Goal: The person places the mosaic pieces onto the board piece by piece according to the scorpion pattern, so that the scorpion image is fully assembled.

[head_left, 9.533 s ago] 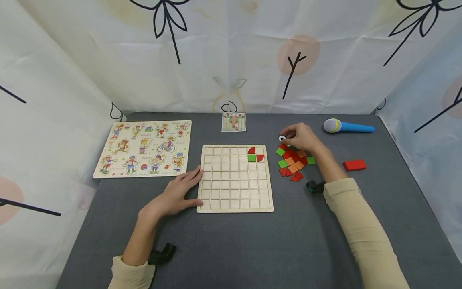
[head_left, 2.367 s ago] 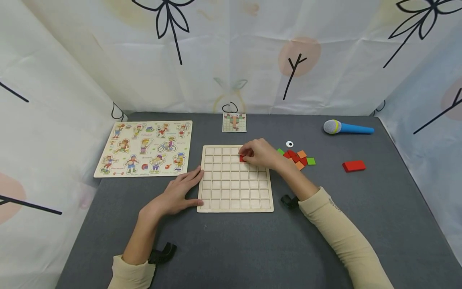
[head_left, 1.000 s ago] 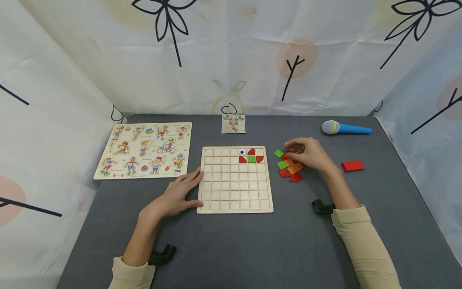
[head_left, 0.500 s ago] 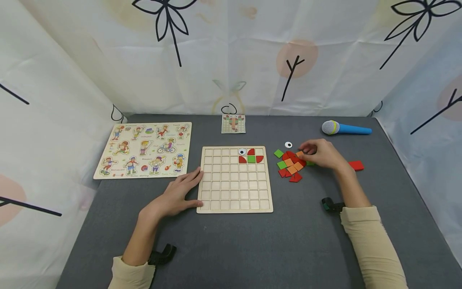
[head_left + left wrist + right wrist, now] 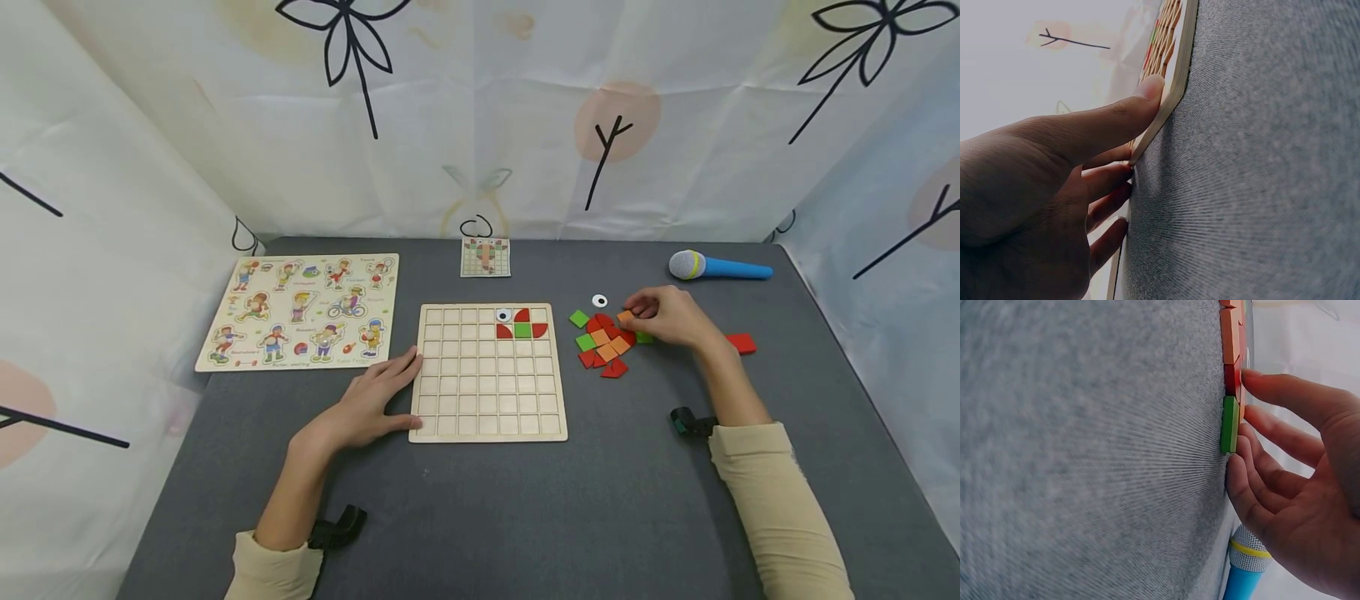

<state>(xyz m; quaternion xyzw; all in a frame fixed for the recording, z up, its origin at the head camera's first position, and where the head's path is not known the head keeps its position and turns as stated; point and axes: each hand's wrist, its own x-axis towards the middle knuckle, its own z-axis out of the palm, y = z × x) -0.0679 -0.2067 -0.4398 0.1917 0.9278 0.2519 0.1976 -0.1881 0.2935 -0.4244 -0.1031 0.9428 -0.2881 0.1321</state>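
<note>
My left hand (image 5: 367, 396) rests along the left edge of a wooden grid board (image 5: 487, 383), fingers spread. In the left wrist view its thumb lies on the rim of the board. Several tiles sit at the upper right of the grid: a white eye tile (image 5: 503, 316), a green square (image 5: 522, 331) and red quarter-circles (image 5: 539, 331). To the right, my right hand (image 5: 671, 317) pinches an orange square tile (image 5: 625, 317) between thumb and fingers at the edge of a loose tile pile (image 5: 600, 337). A green tile (image 5: 1230, 425) lies below those fingers.
Another eye tile (image 5: 599, 301) lies behind the pile. A small pattern card (image 5: 485, 257) stands at the back, a picture puzzle board (image 5: 300, 312) at left. A toy microphone (image 5: 720, 266) and a red block (image 5: 742, 343) are on the right.
An eye tile and another red quarter-circle have been added to the grid. My right hand has gone back to the pile and taken hold of an orange tile. My left hand stays put.
</note>
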